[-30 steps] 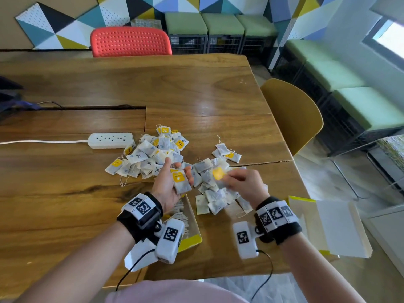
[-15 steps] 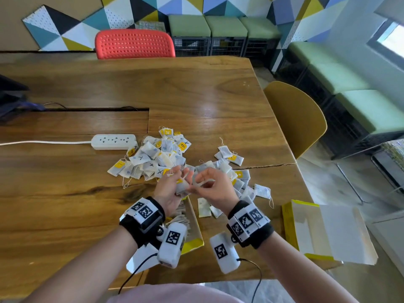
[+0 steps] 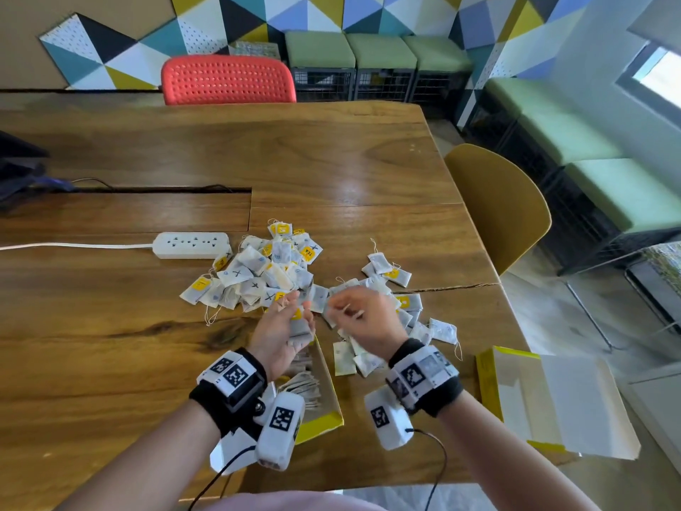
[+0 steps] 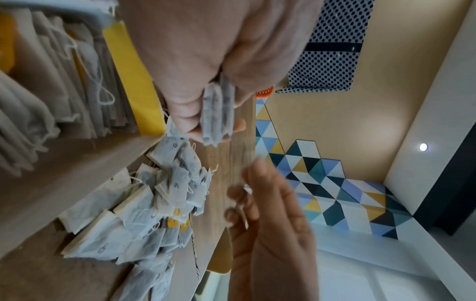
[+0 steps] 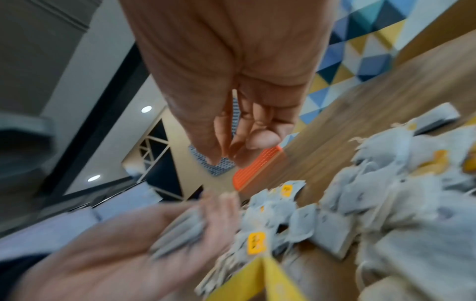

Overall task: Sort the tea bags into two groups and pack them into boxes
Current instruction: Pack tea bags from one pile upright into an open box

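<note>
Bright daylight enters from the window [image 3: 659,73] at right, leaving a soft sheen on the worktop [image 3: 353,182]. The head view is sharp at centre, and its edges bow with wide-angle distortion. The right wrist view is heavily motion-blurred, its tea bags [image 5: 386,203] smeared. The left wrist view is clearer, with ceiling lamps [image 4: 423,147] glowing.

2 hands [image 3: 283,326], 2 yellow boxes [image 3: 490,378], 2 tea-bag piles [image 3: 258,274], 1 power strip [image 3: 191,245], 2 chairs [image 3: 228,81].

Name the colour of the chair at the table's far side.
Red-orange chair, perforated back; head view.
</note>
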### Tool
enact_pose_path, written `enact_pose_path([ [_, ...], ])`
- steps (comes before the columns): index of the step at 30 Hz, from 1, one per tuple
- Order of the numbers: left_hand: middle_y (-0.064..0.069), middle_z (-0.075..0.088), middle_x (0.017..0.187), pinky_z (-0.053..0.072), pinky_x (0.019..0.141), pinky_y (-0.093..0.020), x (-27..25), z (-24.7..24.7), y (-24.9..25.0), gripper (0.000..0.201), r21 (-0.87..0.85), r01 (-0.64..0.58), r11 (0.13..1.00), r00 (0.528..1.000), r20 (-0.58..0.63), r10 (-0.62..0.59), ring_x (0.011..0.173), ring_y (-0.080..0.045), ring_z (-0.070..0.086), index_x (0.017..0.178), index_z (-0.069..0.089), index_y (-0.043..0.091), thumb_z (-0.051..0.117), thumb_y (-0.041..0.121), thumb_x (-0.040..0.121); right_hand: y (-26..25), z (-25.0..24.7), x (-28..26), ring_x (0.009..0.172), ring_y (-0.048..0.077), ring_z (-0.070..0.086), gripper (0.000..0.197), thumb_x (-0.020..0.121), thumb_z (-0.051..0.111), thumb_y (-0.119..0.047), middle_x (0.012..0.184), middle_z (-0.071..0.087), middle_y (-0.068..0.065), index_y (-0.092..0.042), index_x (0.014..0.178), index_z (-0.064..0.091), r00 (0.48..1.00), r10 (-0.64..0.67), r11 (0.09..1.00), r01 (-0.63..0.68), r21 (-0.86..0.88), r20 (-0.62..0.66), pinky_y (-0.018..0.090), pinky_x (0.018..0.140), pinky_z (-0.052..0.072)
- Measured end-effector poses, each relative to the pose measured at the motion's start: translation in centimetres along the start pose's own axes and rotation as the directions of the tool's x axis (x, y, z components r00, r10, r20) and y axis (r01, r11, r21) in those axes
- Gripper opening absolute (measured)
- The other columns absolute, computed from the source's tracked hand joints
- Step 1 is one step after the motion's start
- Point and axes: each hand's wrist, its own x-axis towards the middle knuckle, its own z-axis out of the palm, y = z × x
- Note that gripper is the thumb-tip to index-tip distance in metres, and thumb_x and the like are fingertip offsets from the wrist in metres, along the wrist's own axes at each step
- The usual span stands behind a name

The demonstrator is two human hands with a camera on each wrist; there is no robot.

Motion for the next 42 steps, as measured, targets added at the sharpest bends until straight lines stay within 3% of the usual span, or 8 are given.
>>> enact_pose_path([
  [8, -0.004, 0.058, 0.095, 0.049, 0.049, -0.021, 0.0, -1.4, 0.6, 0.015, -0.023, -0.026, 0.999, 1.0, -0.006, 0.026, 0.058, -0.008, 0.055, 0.11, 0.054, 0.017, 0.041, 0.018, 0.102, 11.7, -5.6, 4.9, 0.108, 0.033, 0.052, 0.019, 0.091, 0.045, -0.016, 0.108, 0.059, 0.018, -0.007, 0.095, 0.061, 0.838, 0.514, 0.7, -0.534, -0.474, -0.184, 0.033, 0.083, 0.04],
  [13, -0.004, 0.058, 0.097, 0.051, 0.051, -0.023, 0.1, -1.1, 0.2, 0.014, -0.012, -0.031, 0.999, 0.999, -0.012, 0.031, 0.063, -0.01, 0.056, 0.109, 0.055, 0.018, 0.043, 0.017, 0.102, 12.3, -5.8, 4.9, 0.101, 0.029, 0.059, 0.033, 0.084, 0.069, -0.024, 0.11, 0.061, 0.015, -0.001, 0.107, 0.062, 0.725, 0.667, 0.626, -0.669, -0.401, -0.171, 0.029, 0.069, 0.045],
  [18, -0.005, 0.059, 0.096, 0.049, 0.057, -0.025, 0.0, -0.3, 0.0, 0.014, 0.016, -0.056, 0.998, 0.998, -0.026, 0.057, 0.066, -0.011, 0.055, 0.109, 0.055, 0.018, 0.043, 0.017, 0.102, 12.4, -6.3, 4.8, 0.069, 0.023, 0.055, 0.007, 0.083, 0.062, -0.012, 0.081, 0.065, 0.011, -0.007, 0.08, 0.065, 0.735, 0.651, 0.684, -0.676, -0.273, -0.188, 0.03, 0.06, 0.048],
  [23, -0.004, 0.062, 0.095, 0.047, 0.063, -0.025, 0.1, 1.1, 0.1, 0.011, 0.036, -0.071, 0.997, 0.997, -0.036, 0.073, 0.07, -0.011, 0.055, 0.105, 0.055, 0.018, 0.044, 0.016, 0.102, 10.3, -8.2, 3.2, 0.054, 0.016, 0.048, 0.024, 0.086, 0.065, -0.02, 0.058, 0.054, 0.002, -0.011, 0.064, 0.06, 0.754, 0.64, 0.74, -0.657, -0.145, -0.147, 0.022, 0.048, 0.036],
  [26, -0.003, 0.063, 0.092, 0.042, 0.067, -0.025, 0.4, 2.2, 0.1, 0.011, 0.049, -0.064, 0.997, 0.998, -0.026, 0.066, 0.073, -0.011, 0.055, 0.105, 0.056, 0.019, 0.045, 0.018, 0.102, 7.2, -8.1, 1.9, 0.052, 0.009, 0.05, 0.013, 0.086, 0.067, -0.017, 0.059, 0.056, -0.002, -0.009, 0.075, 0.067, 0.81, 0.567, 0.82, -0.537, 0.198, -0.148, 0.02, 0.05, 0.039],
  [30, -0.004, 0.057, 0.085, 0.038, 0.064, -0.025, 0.6, 3.9, -0.4, 0.013, 0.05, -0.07, 0.996, 0.995, 0.079, 0.066, 0.066, -0.009, 0.054, 0.098, 0.055, 0.014, 0.049, 0.025, 0.099, 2.5, -6.0, 0.5, 0.065, 0.013, 0.057, 0.025, 0.084, 0.07, -0.014, 0.076, 0.061, 0.008, 0.006, 0.099, 0.065, 0.841, 0.528, 0.633, -0.484, 0.604, 0.12, 0.028, 0.071, 0.052],
  [34, -0.008, 0.062, 0.073, 0.053, 0.066, -0.029, 0.2, 5.2, -0.9, 0.021, 0.092, -0.124, 0.988, 0.957, 0.274, 0.095, 0.068, -0.016, 0.065, 0.103, 0.052, 0.008, 0.056, 0.027, 0.094, 0.2, -2.4, 0.2, 0.07, 0.023, 0.066, 0.033, 0.08, 0.075, -0.014, 0.081, 0.065, 0.017, 0.012, 0.093, 0.061, 0.838, 0.519, 0.609, -0.501, 0.615, 0.168, 0.034, 0.074, 0.057],
  [42, -0.003, 0.058, 0.076, 0.03, 0.056, -0.025, 2.0, 3.2, -0.5, 0.013, 0.081, -0.082, 0.993, 0.994, 0.077, 0.076, 0.062, -0.013, 0.045, 0.105, 0.053, 0.013, 0.04, 0.016, 0.103, 2.8, -3.8, 3.1, 0.072, 0.025, 0.069, 0.008, 0.087, 0.064, -0.008, 0.085, 0.072, 0.016, -0.006, 0.082, 0.07, 0.86, 0.507, 0.804, -0.495, 0.329, 0.053, 0.033, 0.069, 0.058],
])
